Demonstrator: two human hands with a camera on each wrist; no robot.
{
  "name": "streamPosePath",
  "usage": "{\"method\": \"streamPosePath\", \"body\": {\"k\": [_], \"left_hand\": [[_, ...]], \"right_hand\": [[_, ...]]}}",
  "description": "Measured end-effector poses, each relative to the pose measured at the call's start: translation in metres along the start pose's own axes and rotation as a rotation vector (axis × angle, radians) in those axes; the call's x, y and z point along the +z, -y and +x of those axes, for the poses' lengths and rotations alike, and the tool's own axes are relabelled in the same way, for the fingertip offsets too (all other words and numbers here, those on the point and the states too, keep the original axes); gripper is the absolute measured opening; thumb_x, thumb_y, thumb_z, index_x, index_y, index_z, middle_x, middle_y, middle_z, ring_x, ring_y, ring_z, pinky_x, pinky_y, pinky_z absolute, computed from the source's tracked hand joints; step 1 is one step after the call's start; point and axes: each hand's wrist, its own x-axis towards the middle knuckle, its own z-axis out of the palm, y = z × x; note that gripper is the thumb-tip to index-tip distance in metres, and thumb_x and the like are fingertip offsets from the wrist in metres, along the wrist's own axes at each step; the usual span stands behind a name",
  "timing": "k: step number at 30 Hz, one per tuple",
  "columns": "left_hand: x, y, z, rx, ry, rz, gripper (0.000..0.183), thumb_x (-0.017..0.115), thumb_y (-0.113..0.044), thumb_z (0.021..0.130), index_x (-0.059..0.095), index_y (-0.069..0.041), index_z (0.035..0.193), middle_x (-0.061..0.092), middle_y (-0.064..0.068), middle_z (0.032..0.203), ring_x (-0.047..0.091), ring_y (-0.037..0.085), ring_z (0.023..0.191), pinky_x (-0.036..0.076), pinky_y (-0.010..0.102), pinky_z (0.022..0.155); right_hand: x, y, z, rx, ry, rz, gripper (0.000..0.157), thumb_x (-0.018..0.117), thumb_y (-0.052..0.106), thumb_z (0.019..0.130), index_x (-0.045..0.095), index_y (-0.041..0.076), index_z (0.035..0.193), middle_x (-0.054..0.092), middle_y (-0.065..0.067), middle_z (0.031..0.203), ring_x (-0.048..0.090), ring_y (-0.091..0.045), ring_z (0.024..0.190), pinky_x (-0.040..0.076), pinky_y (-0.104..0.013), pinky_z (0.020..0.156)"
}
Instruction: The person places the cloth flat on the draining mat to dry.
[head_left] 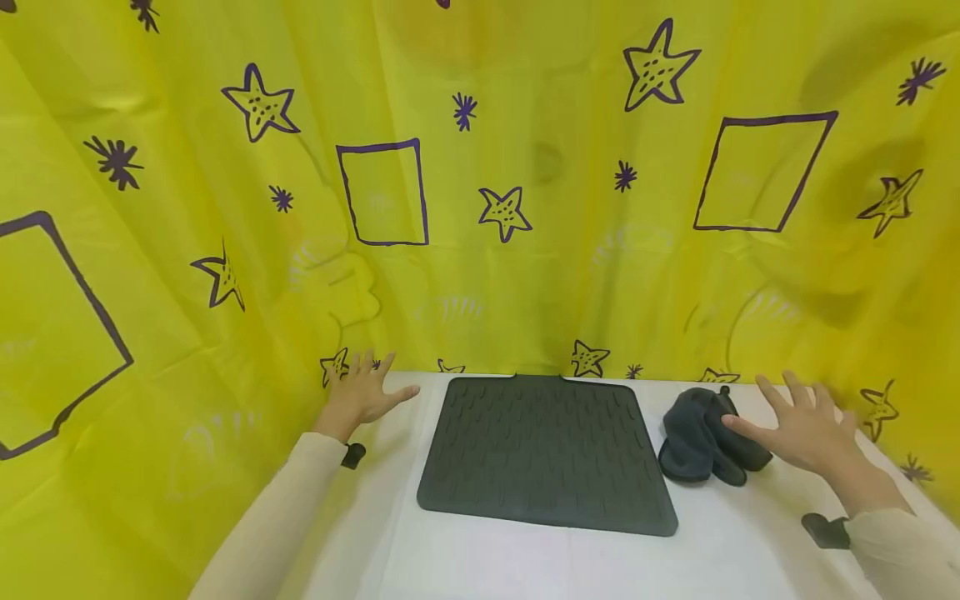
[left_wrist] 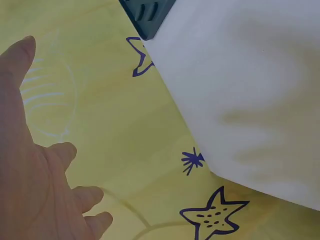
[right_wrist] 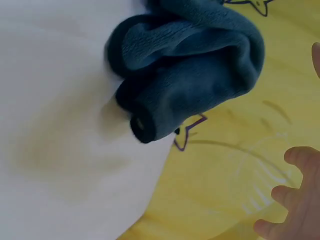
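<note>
My left hand (head_left: 360, 393), fingers spread and holding nothing, hovers left of a dark grey ridged mat (head_left: 540, 454). The left wrist view shows its thumb and fingertips at the left edge, with a mat corner at the top. On the right, my right hand (head_left: 810, 429) is raised with its fingers apart, also holding nothing. Nearest to it is a crumpled dark blue-grey cloth (head_left: 693, 442), beside the mat's right edge. In the right wrist view the cloth (right_wrist: 195, 65) shows soft folds and a dark hem, apart from the fingers. A small dark nub (head_left: 724, 390) sticks up behind it.
A white table (head_left: 480, 558) carries the mat and the cloth. Yellow curtains (head_left: 465, 275) with purple stars and outlined frames hang along the back and both sides. Each wrist wears a small black device, seen at the left (head_left: 353, 455) and the right (head_left: 825, 531).
</note>
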Motion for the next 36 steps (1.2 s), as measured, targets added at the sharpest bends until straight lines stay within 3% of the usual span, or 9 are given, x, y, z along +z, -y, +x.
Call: {"method": "streamPosePath", "body": {"k": [6, 10, 14, 19, 22, 27, 32, 36], "left_hand": [[0.004, -0.005, -0.005, -0.011, 0.037, -0.046, 0.094, 0.036, -0.08, 0.094, 0.017, -0.021, 0.165, 0.014, 0.027, 0.168, 0.009, 0.052, 0.155, -0.003, 0.081, 0.113], [0.006, -0.015, -0.006, 0.017, 0.046, -0.112, 0.087, 0.044, -0.07, 0.098, 0.023, -0.017, 0.164, 0.02, 0.026, 0.167, 0.012, 0.053, 0.154, 0.003, 0.081, 0.114], [0.011, -0.029, -0.006, 0.071, -0.031, -0.198, 0.075, 0.055, -0.054, 0.1, 0.036, -0.012, 0.159, 0.04, 0.023, 0.16, 0.029, 0.048, 0.151, 0.013, 0.078, 0.115], [0.025, -0.043, -0.004, 0.09, -0.166, -0.37, 0.058, 0.063, -0.042, 0.099, 0.054, -0.009, 0.147, 0.06, 0.017, 0.144, 0.053, 0.042, 0.136, 0.035, 0.066, 0.112], [0.036, -0.048, -0.001, 0.064, -0.225, -0.457, 0.049, 0.065, -0.039, 0.099, 0.062, -0.01, 0.138, 0.068, 0.016, 0.133, 0.063, 0.039, 0.122, 0.047, 0.059, 0.101], [0.056, -0.051, 0.001, -0.001, -0.281, -0.534, 0.038, 0.065, -0.034, 0.098, 0.068, -0.01, 0.128, 0.075, 0.017, 0.117, 0.069, 0.038, 0.106, 0.054, 0.056, 0.087], [0.079, -0.049, -0.002, -0.087, -0.254, -0.552, 0.033, 0.065, -0.032, 0.097, 0.07, -0.011, 0.122, 0.075, 0.015, 0.113, 0.07, 0.034, 0.102, 0.055, 0.052, 0.084], [0.09, -0.047, -0.003, -0.128, -0.236, -0.561, 0.032, 0.066, -0.03, 0.096, 0.071, -0.01, 0.121, 0.074, 0.015, 0.114, 0.07, 0.033, 0.1, 0.055, 0.052, 0.084]], "right_hand": [[0.005, 0.017, -0.004, -0.014, 0.003, 0.016, 0.107, 0.047, 0.075, 0.094, 0.01, 0.0, 0.16, 0.003, -0.045, 0.157, 0.005, -0.076, 0.135, 0.005, -0.091, 0.096], [0.001, 0.029, -0.006, -0.014, 0.004, 0.041, 0.103, 0.049, 0.069, 0.096, 0.015, -0.006, 0.158, 0.007, -0.047, 0.154, 0.011, -0.075, 0.132, 0.014, -0.089, 0.096], [0.001, 0.034, -0.005, -0.041, -0.019, 0.102, 0.091, 0.053, 0.058, 0.1, 0.026, -0.011, 0.152, 0.018, -0.05, 0.148, 0.021, -0.077, 0.125, 0.026, -0.087, 0.09], [0.006, 0.034, -0.005, -0.072, -0.053, 0.233, 0.075, 0.053, 0.046, 0.104, 0.036, -0.014, 0.145, 0.029, -0.05, 0.143, 0.029, -0.074, 0.124, 0.028, -0.084, 0.093], [0.009, 0.033, -0.007, -0.047, -0.071, 0.3, 0.071, 0.051, 0.044, 0.106, 0.038, -0.014, 0.145, 0.031, -0.048, 0.144, 0.034, -0.069, 0.125, 0.032, -0.08, 0.095], [0.019, 0.033, -0.006, 0.032, -0.098, 0.403, 0.072, 0.046, 0.045, 0.107, 0.032, -0.011, 0.15, 0.031, -0.045, 0.148, 0.037, -0.067, 0.127, 0.036, -0.078, 0.094], [0.036, 0.031, -0.002, 0.094, -0.123, 0.452, 0.073, 0.045, 0.044, 0.108, 0.03, -0.013, 0.15, 0.032, -0.044, 0.148, 0.037, -0.066, 0.129, 0.037, -0.077, 0.095], [0.045, 0.032, 0.009, 0.057, -0.15, 0.458, 0.074, 0.049, 0.043, 0.106, 0.03, -0.014, 0.15, 0.033, -0.045, 0.146, 0.037, -0.066, 0.127, 0.037, -0.077, 0.096]]}}
